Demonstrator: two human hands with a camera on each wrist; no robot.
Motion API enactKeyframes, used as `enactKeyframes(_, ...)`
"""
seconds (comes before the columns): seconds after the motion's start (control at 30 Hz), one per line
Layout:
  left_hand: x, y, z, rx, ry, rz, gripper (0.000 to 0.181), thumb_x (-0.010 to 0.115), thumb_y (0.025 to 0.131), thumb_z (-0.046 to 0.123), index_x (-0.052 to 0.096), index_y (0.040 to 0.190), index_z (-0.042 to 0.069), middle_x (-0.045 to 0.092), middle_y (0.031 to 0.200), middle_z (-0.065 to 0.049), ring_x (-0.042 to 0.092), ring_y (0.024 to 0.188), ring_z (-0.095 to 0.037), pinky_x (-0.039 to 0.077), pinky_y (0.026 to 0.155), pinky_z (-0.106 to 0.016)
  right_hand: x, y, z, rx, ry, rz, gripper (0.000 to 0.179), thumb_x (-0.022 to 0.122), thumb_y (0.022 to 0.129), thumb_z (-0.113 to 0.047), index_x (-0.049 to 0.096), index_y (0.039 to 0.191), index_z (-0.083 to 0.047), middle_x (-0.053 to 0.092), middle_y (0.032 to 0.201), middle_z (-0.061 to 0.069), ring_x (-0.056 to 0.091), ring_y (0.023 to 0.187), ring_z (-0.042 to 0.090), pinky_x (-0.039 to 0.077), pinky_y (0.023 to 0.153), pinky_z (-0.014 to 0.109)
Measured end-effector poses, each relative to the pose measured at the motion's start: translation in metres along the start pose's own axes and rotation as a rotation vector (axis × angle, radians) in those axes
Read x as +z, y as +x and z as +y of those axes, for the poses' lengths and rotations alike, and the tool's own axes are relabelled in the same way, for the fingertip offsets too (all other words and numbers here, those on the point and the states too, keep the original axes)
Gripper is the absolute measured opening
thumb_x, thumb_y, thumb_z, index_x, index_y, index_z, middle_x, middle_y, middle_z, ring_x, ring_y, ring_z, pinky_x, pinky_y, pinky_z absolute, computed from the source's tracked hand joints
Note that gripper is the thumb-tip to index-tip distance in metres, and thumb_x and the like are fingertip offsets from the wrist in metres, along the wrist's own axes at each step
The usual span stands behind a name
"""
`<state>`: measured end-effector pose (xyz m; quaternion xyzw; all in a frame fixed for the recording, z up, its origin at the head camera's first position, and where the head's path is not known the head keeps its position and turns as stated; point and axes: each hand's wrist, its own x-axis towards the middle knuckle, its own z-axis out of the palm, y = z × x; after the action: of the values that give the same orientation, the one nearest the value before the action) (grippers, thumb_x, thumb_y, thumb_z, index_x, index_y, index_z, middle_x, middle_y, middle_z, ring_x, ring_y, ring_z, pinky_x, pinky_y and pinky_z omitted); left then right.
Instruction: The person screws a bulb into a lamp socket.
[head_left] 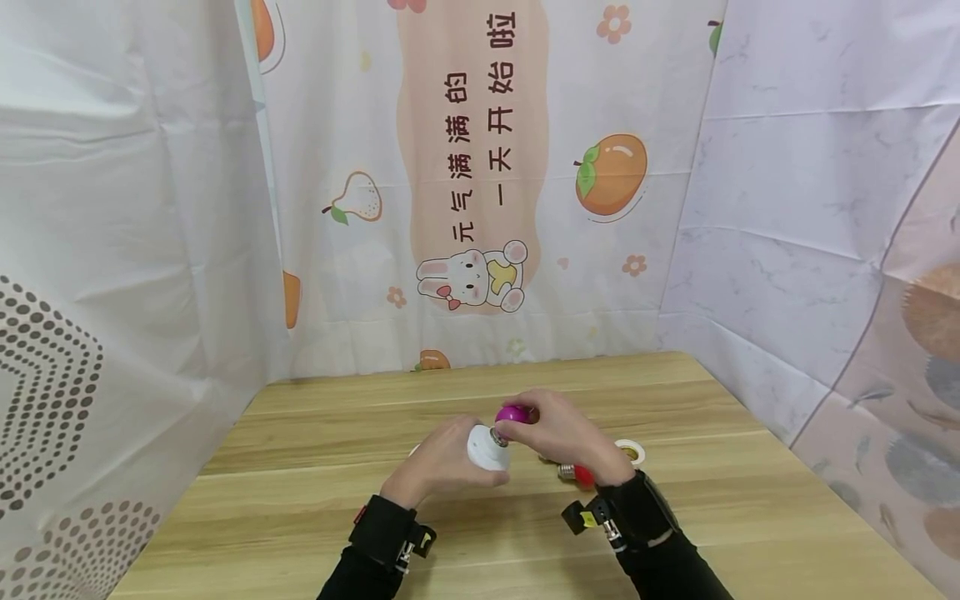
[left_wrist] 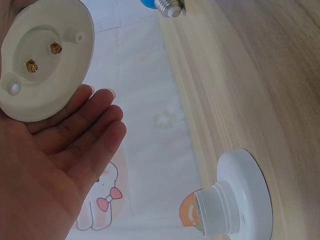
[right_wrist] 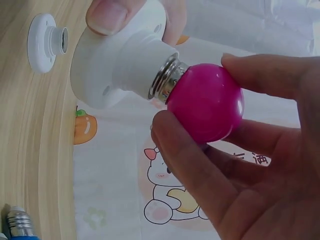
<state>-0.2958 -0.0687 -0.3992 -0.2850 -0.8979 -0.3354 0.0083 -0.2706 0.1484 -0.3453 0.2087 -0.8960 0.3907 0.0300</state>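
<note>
A white lamp holder (head_left: 486, 451) is gripped by its round base in my left hand (head_left: 442, 461), the thumb over the rim. Its underside, with two brass screws, faces the left wrist camera. My right hand (head_left: 561, 431) holds a glossy magenta bulb (right_wrist: 206, 102) between thumb and fingers. The bulb's silver screw base (right_wrist: 169, 79) sits at the mouth of the holder's socket, with much of its thread still showing. Both hands are raised over the wooden table (head_left: 315, 467), and the bulb tilts down toward the socket in the head view.
A second white lamp holder (left_wrist: 242, 195) rests on the table by my left hand. Under my right forearm lie a red bulb (head_left: 583, 476) and a white ring (head_left: 632, 451). A blue bulb (right_wrist: 21, 225) shows at the right wrist view's edge. Printed curtains (head_left: 337, 275) enclose the table.
</note>
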Motion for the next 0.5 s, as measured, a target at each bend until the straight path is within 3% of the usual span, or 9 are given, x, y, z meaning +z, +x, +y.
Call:
enactKeyframes(0.1, 0.0005, 0.0000, -0.0002, -0.001, -0.002, 0.003, 0.068, 0.085, 0.067, 0.057, 0.059, 0.114, 0.016, 0.060, 0.093, 0.010, 0.058, 0.081, -0.011, 0.051, 0.066, -0.030, 0.0011, 0.0004, -0.0008, 0.033, 0.016, 0.001, 0.043, 0.074, 0.093, -0.037, 0.070, 0.123, -0.006, 0.067, 0.094, 0.003, 0.062, 0.074, 0.018, 0.054, 0.059, 0.034)
enactKeyframes(0.23, 0.0011, 0.0002, 0.0001, 0.001, -0.002, 0.006, 0.066, 0.084, 0.067, 0.057, 0.059, 0.113, 0.016, 0.060, 0.092, 0.010, 0.058, 0.080, -0.011, 0.051, 0.065, -0.030, 0.0022, 0.0003, -0.0015, 0.023, -0.003, 0.018, 0.037, 0.073, 0.093, -0.036, 0.071, 0.116, -0.007, 0.066, 0.093, 0.001, 0.061, 0.076, 0.017, 0.053, 0.062, 0.034)
enactKeyframes(0.37, 0.0014, 0.0004, 0.0008, 0.001, 0.001, 0.009, 0.066, 0.084, 0.067, 0.057, 0.060, 0.113, 0.016, 0.060, 0.092, 0.010, 0.058, 0.080, -0.011, 0.051, 0.065, -0.030, 0.0030, -0.0003, -0.0015, -0.053, -0.045, 0.056, 0.040, 0.074, 0.093, -0.033, 0.069, 0.124, -0.008, 0.065, 0.105, 0.000, 0.059, 0.091, 0.017, 0.053, 0.073, 0.033)
enactKeyframes(0.5, 0.0016, 0.0002, 0.0013, -0.006, 0.005, 0.005, 0.068, 0.083, 0.067, 0.059, 0.060, 0.115, 0.016, 0.061, 0.093, 0.011, 0.058, 0.082, -0.011, 0.051, 0.066, -0.030, 0.0034, -0.0002, -0.0002, -0.197, -0.043, 0.072, 0.037, 0.076, 0.093, -0.022, 0.067, 0.128, -0.011, 0.063, 0.119, 0.004, 0.059, 0.100, 0.019, 0.055, 0.081, 0.031)
